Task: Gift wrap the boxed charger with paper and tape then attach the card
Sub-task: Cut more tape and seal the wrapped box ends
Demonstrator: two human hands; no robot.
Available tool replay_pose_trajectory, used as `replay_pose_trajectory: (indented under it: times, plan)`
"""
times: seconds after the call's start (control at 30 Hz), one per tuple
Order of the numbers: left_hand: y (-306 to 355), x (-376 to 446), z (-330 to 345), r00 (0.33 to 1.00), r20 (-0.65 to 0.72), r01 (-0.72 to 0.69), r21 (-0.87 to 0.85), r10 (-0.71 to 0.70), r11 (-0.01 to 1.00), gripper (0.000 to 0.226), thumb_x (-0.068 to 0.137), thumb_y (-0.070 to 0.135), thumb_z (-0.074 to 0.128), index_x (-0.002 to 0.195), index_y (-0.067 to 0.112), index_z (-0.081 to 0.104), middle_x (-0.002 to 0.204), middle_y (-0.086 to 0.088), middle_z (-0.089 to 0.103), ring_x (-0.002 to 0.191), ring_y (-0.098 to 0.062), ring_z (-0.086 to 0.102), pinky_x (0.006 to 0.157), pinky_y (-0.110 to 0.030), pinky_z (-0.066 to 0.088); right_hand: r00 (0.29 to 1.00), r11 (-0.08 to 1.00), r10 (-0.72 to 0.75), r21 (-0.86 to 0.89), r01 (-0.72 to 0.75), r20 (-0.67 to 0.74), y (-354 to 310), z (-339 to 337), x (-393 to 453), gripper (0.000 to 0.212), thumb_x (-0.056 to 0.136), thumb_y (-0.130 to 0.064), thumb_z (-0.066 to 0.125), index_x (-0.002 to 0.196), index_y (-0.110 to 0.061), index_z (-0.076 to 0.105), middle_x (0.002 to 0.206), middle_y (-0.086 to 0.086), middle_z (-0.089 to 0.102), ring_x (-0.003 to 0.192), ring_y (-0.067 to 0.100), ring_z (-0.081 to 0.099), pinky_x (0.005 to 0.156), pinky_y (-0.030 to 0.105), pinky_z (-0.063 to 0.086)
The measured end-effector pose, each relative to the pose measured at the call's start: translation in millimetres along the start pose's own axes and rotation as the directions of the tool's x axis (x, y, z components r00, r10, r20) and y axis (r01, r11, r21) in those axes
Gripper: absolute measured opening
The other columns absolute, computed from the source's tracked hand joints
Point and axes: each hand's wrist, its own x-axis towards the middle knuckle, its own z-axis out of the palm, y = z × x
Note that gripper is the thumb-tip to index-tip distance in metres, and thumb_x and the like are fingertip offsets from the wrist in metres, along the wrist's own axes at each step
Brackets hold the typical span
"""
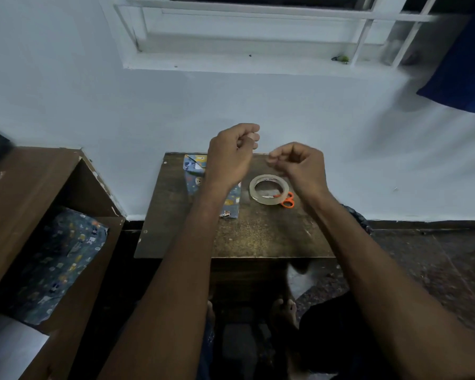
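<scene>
Parcel [195, 174] beneath left grip [231, 154] (wrapped)

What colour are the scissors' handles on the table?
Orange. The scissors lie partly under the tape roll; the head view shows it.

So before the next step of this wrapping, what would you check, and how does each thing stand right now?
1. Wrapped box on the small table: ok.
2. Tape roll within reach: ok.
3. Scissors beside the roll: ok.
4. Tape strip between left hand and right hand: cannot tell, too blurred.
5. Card ready: cannot tell, not clearly visible.
6. Spare paper on the side shelf: ok.
</scene>
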Motion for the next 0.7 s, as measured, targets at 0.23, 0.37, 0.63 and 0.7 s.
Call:
replay_pose_trajectory:
  times: [0.23,0.37,0.63,0.7]
  plan:
    - [0.6,-6.9,-2.9,0.998,0.033,-0.054,0.037,0.052,0.998,0.025,0.102,0.008,0.064,0.118,0.017,0.081,0.109,0.007,0.080,0.095,0.001,0.074,0.091,-0.016,0.056,0.932,0.324,0.198,-0.917,0.231,0.305,36.5,7.2,-3.5,0.025,0.080,-0.028,0.078,0.105,-0.028,0.074,0.122,0.003,0.057,0.129,0.030,0.040,0.102,0.045,0.035]
    - [-0.3,-8.5,-3.8,0.996,0.043,-0.080,0.052,0.077,0.995,0.023,0.101,0.008,0.066,0.113,0.019,0.083,0.110,0.010,0.080,0.090,0.004,0.069,0.084,-0.010,0.052,0.936,0.312,0.084,-0.902,0.300,0.341,39.1,11.8,-2.5,0.024,0.084,-0.022,0.074,0.108,-0.025,0.076,0.128,0.003,0.059,0.129,0.028,0.040,0.102,0.045,0.034]
    - [-5.2,-6.4,-3.0,0.994,0.050,-0.098,0.062,0.095,0.993,0.021,0.099,0.009,0.070,0.110,0.021,0.083,0.111,0.012,0.077,0.095,0.004,0.070,0.084,-0.007,0.050,0.955,0.699,-0.043,-0.674,0.238,0.292,9.7,-28.0,10.2,0.027,0.098,-0.013,0.064,0.072,-0.023,0.061,0.072,-0.003,0.065,0.073,0.018,0.060,0.070,0.037,0.047]
    - [-5.7,-5.6,-2.1,0.995,0.053,-0.090,0.054,0.087,0.994,0.019,0.097,0.010,0.073,0.109,0.020,0.083,0.112,0.012,0.077,0.098,0.005,0.071,0.086,-0.008,0.052,0.930,0.813,-0.047,-0.527,0.247,0.363,-1.0,-42.9,2.9,0.028,0.101,-0.010,0.061,0.077,-0.022,0.068,0.075,-0.004,0.069,0.075,0.012,0.063,0.074,0.035,0.050]
